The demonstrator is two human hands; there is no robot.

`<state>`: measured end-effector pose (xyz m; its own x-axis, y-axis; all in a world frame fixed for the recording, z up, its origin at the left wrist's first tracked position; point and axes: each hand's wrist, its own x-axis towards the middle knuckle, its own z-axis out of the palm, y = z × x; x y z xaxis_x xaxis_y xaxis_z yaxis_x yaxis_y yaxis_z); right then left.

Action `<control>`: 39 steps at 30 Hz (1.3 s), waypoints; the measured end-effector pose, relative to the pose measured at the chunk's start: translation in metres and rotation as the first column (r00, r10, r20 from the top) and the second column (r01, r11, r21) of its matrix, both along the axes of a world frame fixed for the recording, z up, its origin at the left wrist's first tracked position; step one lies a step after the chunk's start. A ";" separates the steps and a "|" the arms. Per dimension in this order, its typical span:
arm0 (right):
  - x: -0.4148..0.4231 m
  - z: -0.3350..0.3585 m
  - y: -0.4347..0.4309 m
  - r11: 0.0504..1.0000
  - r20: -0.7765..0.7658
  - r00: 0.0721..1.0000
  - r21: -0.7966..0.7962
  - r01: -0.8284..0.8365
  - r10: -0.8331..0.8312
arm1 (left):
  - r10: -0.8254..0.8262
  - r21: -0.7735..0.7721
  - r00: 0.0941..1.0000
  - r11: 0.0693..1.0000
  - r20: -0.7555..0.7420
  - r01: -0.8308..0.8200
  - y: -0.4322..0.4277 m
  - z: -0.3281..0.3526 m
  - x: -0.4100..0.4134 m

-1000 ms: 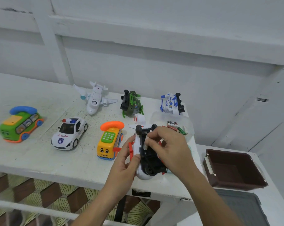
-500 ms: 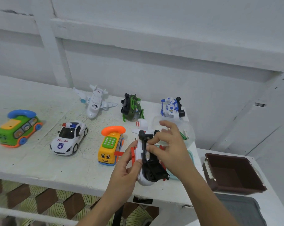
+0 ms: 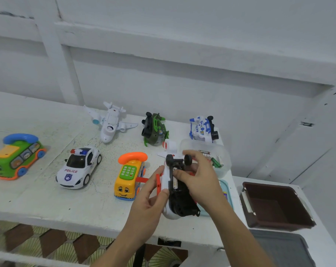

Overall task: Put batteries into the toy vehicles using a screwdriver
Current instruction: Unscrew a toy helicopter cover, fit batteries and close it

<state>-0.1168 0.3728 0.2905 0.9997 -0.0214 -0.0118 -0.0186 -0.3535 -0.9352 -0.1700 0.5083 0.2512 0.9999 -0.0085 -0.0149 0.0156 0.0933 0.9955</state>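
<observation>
A white and red toy helicopter (image 3: 180, 201) lies turned over near the table's front edge, its black underside and wheels up. My left hand (image 3: 149, 205) grips its left side, thumb against the white body. My right hand (image 3: 200, 180) reaches over it, thumb pressing a battery (image 3: 175, 183) in the open compartment, fingers spread above the wheels. A clear plastic box (image 3: 219, 160) behind holds batteries and a green-handled screwdriver (image 3: 215, 162).
Other toys stand on the white table (image 3: 66, 205): green phone bus (image 3: 14, 157), police car (image 3: 78, 167), yellow phone bus (image 3: 129, 176), white plane (image 3: 110, 122), green helicopter (image 3: 154, 129), blue and white helicopter (image 3: 202, 129). A brown bin (image 3: 275, 205) sits to the right.
My right hand's fingers have lifted and spread from a curled pinch, its thumb staying at the compartment. The helicopter has stayed in my left hand.
</observation>
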 end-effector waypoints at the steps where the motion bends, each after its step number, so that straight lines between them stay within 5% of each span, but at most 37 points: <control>1: 0.002 -0.001 0.000 1.000 -0.003 1.000 0.003 0.004 -0.004 | -0.009 -0.001 1.000 1.000 -0.005 0.009 0.001 -0.001 0.000; 5: 0.006 -0.002 -0.001 0.996 0.010 1.000 0.086 -0.011 0.011 | -0.012 0.013 1.000 1.000 0.014 0.012 0.002 0.001 0.002; 9: 0.017 0.004 -0.015 0.909 -0.141 0.974 0.401 -0.109 0.179 | 0.034 -0.017 0.999 0.999 0.012 -0.034 0.004 0.003 0.006; 12: 0.027 -0.001 -0.032 0.830 -0.281 0.953 0.553 0.064 0.113 | 0.035 -0.051 0.998 0.998 -0.042 -0.037 0.007 0.003 0.008; 13: 0.029 -0.005 -0.036 0.874 -0.298 0.953 0.475 0.107 0.045 | 0.033 -0.059 0.998 0.998 -0.053 -0.036 0.008 0.002 0.009; 15: 0.026 -0.016 -0.042 0.998 -0.245 0.968 0.023 0.059 -0.051 | 0.038 -0.089 0.996 0.995 -0.080 -0.045 0.009 0.001 0.011; 17: 0.020 -0.024 -0.041 0.911 -0.170 0.985 -0.410 -0.045 -0.028 | 0.048 -0.095 0.995 0.994 -0.091 -0.056 0.009 0.000 0.013; 20: 0.012 -0.032 -0.034 0.798 -0.213 0.977 -0.589 -0.126 -0.003 | 0.051 -0.096 0.995 0.994 -0.086 -0.059 0.008 0.000 0.015; 25: 0.006 -0.044 -0.027 0.732 -0.253 0.967 -0.661 -0.166 -0.009 | 0.039 -0.105 0.995 0.993 -0.096 -0.049 0.006 0.000 0.015; 39: 0.001 -0.044 -0.044 0.922 -0.096 0.993 -0.386 0.030 -0.072 | 0.036 -0.069 0.993 0.997 -0.116 -0.044 -0.003 -0.006 0.009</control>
